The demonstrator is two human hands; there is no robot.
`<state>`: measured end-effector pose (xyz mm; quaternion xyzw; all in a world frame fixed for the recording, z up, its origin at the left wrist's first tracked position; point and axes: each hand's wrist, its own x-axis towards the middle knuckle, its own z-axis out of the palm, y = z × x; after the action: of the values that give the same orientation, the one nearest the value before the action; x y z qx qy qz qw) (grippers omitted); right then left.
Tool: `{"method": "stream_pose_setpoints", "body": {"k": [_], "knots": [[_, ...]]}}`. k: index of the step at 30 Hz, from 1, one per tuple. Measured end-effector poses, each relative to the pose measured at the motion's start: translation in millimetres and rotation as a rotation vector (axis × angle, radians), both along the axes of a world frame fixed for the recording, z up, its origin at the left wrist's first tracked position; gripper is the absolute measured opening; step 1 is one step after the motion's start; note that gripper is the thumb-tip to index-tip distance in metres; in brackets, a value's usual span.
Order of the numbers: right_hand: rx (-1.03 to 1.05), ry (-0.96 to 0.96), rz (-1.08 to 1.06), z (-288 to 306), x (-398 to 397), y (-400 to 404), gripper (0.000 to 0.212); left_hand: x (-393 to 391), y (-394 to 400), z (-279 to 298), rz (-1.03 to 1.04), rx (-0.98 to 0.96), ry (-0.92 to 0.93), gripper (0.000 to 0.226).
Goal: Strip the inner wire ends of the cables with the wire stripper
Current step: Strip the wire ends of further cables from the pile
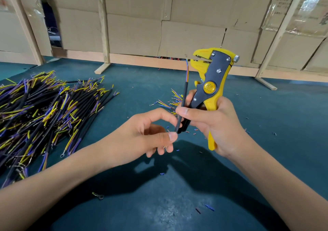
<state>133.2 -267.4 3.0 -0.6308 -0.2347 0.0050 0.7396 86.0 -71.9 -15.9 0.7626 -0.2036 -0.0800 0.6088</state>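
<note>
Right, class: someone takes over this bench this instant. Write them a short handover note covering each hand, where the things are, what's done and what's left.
Left hand: pinches the lower end of one cable.
Right hand: grips the stripper upright, thumb also on the cable.
The cable's inner wires sit just left of the stripper's head, not yet in it.
Pile lies at left; a smaller bunch lies behind the hands.
Insulation bits on the table suggest some stripping is done.
Left: strip this cable, then the rest.

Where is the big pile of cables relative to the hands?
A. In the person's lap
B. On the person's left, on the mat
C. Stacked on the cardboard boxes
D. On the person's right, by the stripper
B: the cable pile lies on the blue mat left of the left hand, while the right hand holds the stripper.
</note>
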Motion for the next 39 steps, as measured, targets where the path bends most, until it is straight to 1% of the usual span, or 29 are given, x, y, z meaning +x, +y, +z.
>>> {"method": "stream_pose_setpoints", "body": {"k": [2,3,6,9,14,18,21,24,26,31,35,39], "knots": [[-0.018,-0.020,-0.003,-1,-1,1,0.019,0,2,1,0.008,0.087,-0.041,0.010],[-0.021,-0.024,-0.002,-2,-2,2,0.021,-1,3,1,-0.001,0.114,-0.044,0.010],[-0.028,-0.034,0.022,-3,-5,3,0.025,-2,4,4,-0.034,0.218,-0.044,0.020],[-0.023,-0.027,0.017,-4,-6,5,0.026,-3,5,9,-0.060,0.238,-0.008,0.022],[0.038,0.049,-0.008,-7,-5,8,0.026,-2,8,11,-0.089,0.167,0.102,0.022],[0.085,0.101,-0.024,-7,-5,10,0.027,-3,6,12,-0.097,0.163,0.119,0.021],[0.101,0.129,-0.055,-6,-4,10,0.027,-3,3,9,-0.089,0.124,0.110,0.028],[0.151,0.160,-0.037,-3,-3,8,0.028,-6,0,5,-0.089,0.045,0.103,0.034],[0.171,0.173,-0.014,0,-2,7,0.029,-5,0,5,-0.117,-0.007,0.124,0.033],[0.194,0.154,0.015,1,0,5,0.029,1,5,3,-0.131,-0.134,0.248,0.026],[0.167,0.142,0.059,0,-1,5,0.029,2,5,-1,-0.110,-0.186,0.263,0.022],[0.163,0.177,0.132,1,-2,4,0.029,2,6,0,-0.135,-0.176,0.234,0.021]]}}
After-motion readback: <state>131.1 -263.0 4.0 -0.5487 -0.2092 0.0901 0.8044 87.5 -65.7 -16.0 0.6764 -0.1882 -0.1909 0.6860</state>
